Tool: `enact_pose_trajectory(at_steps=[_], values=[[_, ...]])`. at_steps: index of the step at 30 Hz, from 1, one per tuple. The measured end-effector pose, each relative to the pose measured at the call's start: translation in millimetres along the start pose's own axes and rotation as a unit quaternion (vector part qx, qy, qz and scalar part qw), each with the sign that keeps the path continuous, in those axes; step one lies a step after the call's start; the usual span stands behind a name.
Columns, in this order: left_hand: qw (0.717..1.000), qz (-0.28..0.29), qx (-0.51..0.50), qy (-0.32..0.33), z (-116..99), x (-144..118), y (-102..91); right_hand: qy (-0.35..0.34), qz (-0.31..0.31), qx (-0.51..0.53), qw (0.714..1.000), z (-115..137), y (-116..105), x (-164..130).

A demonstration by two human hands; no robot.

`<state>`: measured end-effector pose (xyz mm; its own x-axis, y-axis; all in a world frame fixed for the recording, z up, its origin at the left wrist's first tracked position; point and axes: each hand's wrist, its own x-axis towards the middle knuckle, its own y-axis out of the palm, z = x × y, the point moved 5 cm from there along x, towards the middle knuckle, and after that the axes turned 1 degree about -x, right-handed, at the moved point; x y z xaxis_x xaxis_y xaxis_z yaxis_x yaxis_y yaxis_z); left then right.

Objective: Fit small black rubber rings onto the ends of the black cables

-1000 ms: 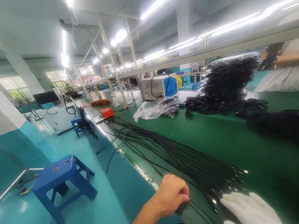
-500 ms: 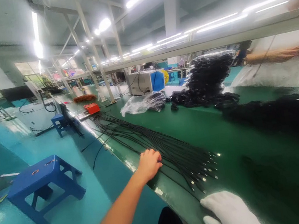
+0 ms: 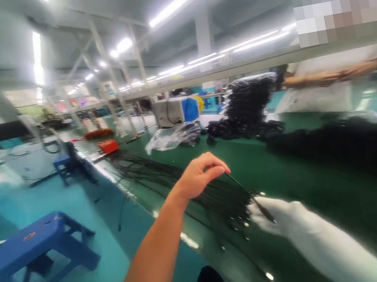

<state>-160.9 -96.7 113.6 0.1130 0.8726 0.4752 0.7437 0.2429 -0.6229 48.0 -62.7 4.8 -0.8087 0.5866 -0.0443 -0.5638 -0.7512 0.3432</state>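
Bare and pinched closed, my left hand (image 3: 204, 174) grips a thin black cable (image 3: 238, 181) above the table. The cable slants down to the right and ends in a thicker black plug (image 3: 266, 211). That plug crosses in front of my white-gloved right hand (image 3: 278, 217), whose fingers are blurred; whether they grip the cable I cannot tell. Below my hands, a spread bundle of black cables (image 3: 159, 168) lies lengthwise on the green tabletop (image 3: 234, 150). Small pale tips show at its near end, and a single cable end (image 3: 269, 276) lies closer to me.
Piled black coils (image 3: 246, 104) stand beyond the cables, with more dark coils (image 3: 343, 148) to the right. Behind lie a clear plastic bag (image 3: 169, 138), a red block (image 3: 108, 146) and a blue-grey machine (image 3: 176, 110). A blue stool (image 3: 41, 240) stands left; another person's hands (image 3: 341, 75) show opposite.
My left hand has risen from the bundle and now holds a cable up. My right hand has moved up and forward to its plug end. The view has shifted slightly.
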Motion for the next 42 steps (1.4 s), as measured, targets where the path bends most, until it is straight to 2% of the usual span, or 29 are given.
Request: enact_pose_trajectory(at_steps=[2,3,5,6,7,9,12,16,23,26,29,32,34,36,38,42], values=[[0.999,-0.008,0.047,0.012,-11,12,21.6,0.057,0.069,0.108,0.990,-8,28,-1],[0.996,-0.006,0.092,0.010,-14,15,32.5,0.071,0.108,0.123,0.984,-12,36,-3],[0.984,0.020,0.176,0.011,-19,17,54.2,0.087,0.135,0.170,0.972,-21,36,-9],[0.980,0.052,0.194,0.016,-21,15,65.3,0.094,0.142,0.192,0.966,-25,31,-13],[0.977,0.095,0.188,0.023,-23,12,76.4,0.100,0.147,0.216,0.960,-28,26,-17],[0.977,0.180,0.114,0.021,-28,6,95.4,0.120,0.175,0.249,0.945,-31,19,-24],[0.966,0.258,0.006,0.011,-39,4,114.2,0.144,0.210,0.286,0.924,-30,15,-31],[0.950,0.308,0.021,0.047,-51,16,131.9,0.165,0.216,0.325,0.906,-26,15,-33],[0.926,0.375,0.019,0.042,-46,36,156.1,0.148,0.235,0.316,0.907,-35,4,-27],[0.930,0.366,0.002,0.038,-39,39,162.5,0.130,0.239,0.320,0.908,-34,-1,-27],[0.958,0.287,-0.004,0.001,-13,34,161.2,0.032,0.197,0.330,0.923,-16,-16,-30],[0.974,0.185,0.106,-0.082,21,14,153.1,-0.084,0.121,0.380,0.913,11,-38,-36],[0.965,0.163,0.174,-0.105,30,-8,151.8,-0.124,0.076,0.411,0.900,23,-52,-38],[0.962,0.155,0.214,-0.068,21,-33,154.9,-0.143,0.033,0.405,0.903,30,-63,-37],[0.960,0.142,0.243,0.010,0,-57,159.8,-0.140,-0.019,0.379,0.914,30,-73,-34],[0.938,0.148,0.277,0.148,-43,-88,166.6,-0.090,-0.094,0.377,0.917,18,-81,-27]])
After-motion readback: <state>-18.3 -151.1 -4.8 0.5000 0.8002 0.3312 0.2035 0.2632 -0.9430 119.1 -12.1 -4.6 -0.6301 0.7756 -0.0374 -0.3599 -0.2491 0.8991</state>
